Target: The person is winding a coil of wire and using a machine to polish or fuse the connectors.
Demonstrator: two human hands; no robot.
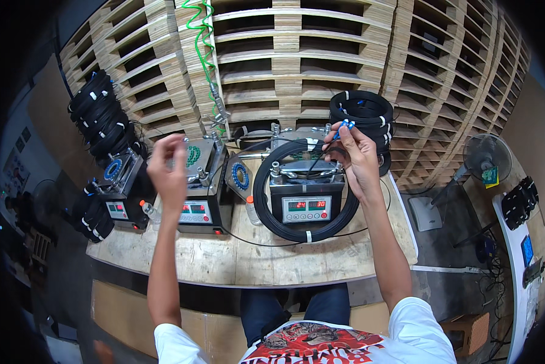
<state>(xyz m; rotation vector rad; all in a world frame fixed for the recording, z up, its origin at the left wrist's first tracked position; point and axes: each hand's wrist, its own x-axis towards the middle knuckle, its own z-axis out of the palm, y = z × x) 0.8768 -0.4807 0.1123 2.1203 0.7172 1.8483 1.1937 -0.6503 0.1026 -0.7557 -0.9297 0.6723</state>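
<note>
My right hand [358, 159] is raised over the right-hand machine, its fingers closed on the blue fiber-optic connectors [345, 125] at the end of a thin black cable. That cable belongs to a coil of black cable [261, 193], bound with white ties, which hangs round the front of a polishing machine [307, 205] with a lit red display. My left hand [168, 167] is held up in front of the middle polishing machine [196, 211], near its green ring of connectors [193, 156]. It is smeared by motion, and its finger pose is unclear.
On the wooden table [242, 261], small orange-capped bottles [252, 212] stand between the machines. A round fixture with blue connectors [240, 176] leans beside the middle one. Stacked black cable coils [100, 112] rise at left; more coils [360, 109] stand at right. Pallets [284, 48] fill the back.
</note>
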